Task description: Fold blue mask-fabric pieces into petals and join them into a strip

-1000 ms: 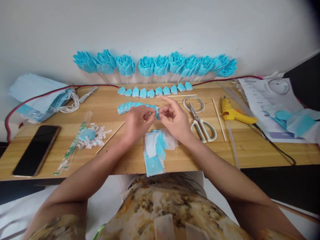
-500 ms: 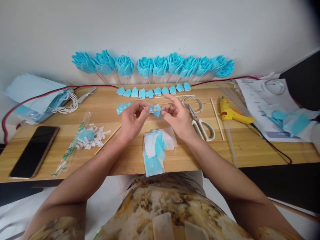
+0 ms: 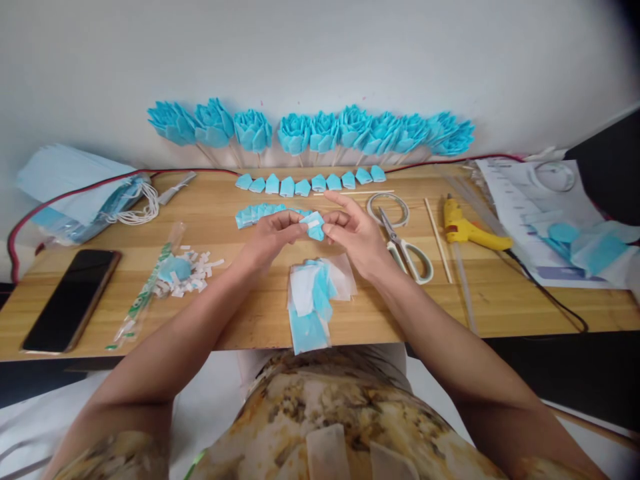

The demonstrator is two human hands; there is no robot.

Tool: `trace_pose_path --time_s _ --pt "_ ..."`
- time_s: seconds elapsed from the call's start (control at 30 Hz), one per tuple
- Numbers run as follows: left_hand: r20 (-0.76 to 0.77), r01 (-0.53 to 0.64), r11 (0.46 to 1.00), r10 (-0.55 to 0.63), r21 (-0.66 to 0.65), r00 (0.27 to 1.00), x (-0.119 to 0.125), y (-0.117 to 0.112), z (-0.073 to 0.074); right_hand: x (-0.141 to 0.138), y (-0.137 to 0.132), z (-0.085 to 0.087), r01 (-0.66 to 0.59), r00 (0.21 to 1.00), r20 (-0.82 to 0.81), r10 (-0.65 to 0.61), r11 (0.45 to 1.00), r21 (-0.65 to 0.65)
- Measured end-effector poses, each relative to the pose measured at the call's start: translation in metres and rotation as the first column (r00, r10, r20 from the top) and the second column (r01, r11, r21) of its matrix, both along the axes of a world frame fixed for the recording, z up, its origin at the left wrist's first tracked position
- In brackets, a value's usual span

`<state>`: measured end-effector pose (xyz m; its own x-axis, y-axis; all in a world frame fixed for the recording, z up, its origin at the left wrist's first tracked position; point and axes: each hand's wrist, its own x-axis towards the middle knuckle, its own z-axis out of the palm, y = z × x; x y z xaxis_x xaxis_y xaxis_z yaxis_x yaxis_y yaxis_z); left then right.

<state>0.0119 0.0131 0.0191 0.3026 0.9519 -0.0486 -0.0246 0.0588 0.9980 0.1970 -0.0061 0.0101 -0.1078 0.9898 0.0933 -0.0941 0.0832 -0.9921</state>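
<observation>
Between my two hands is a small folded blue petal (image 3: pixel 315 231) with a white strip across its face. My left hand (image 3: pixel 273 235) pinches its left edge between thumb and finger. On the other side, my right hand (image 3: pixel 353 233) pinches the right edge, its index finger raised. Just behind my left hand lies a row of blue folded petals (image 3: pixel 256 213), partly hidden by the fingers. Farther back runs a second row of pointed petals (image 3: pixel 287 186). Cut blue and white fabric pieces (image 3: pixel 311 303) lie in front of my hands at the table's edge.
Blue flowers on sticks (image 3: pixel 295 133) lean against the wall. To the right are scissors (image 3: pixel 407 250), a tape roll (image 3: pixel 388 209) and a yellow glue gun (image 3: pixel 470 230). At left lie a phone (image 3: pixel 73 300), white paper bits (image 3: pixel 197 273) and a stack of masks (image 3: pixel 75 187).
My hands have turned the blue petal, so its white strip now faces up. My left hand has shifted slightly, uncovering more of the petal row behind it.
</observation>
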Motion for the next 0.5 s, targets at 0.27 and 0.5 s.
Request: trace_pose_path --time_s 0.27,0.5 --pt "-0.026 -0.099 0.995 0.099 0.015 0.995 0.0030 -0.0009 0.0025 0.0029 -0.0011 0.0012 0.170 0.966 0.170 -0.197 0.972 0.160" --pt "-0.032 -0.105 0.993 0.106 0.045 0.994 0.0054 -0.0017 0.0019 0.0018 -0.0070 0.0069 0.158 0.904 0.319 -0.284 0.917 0.367"
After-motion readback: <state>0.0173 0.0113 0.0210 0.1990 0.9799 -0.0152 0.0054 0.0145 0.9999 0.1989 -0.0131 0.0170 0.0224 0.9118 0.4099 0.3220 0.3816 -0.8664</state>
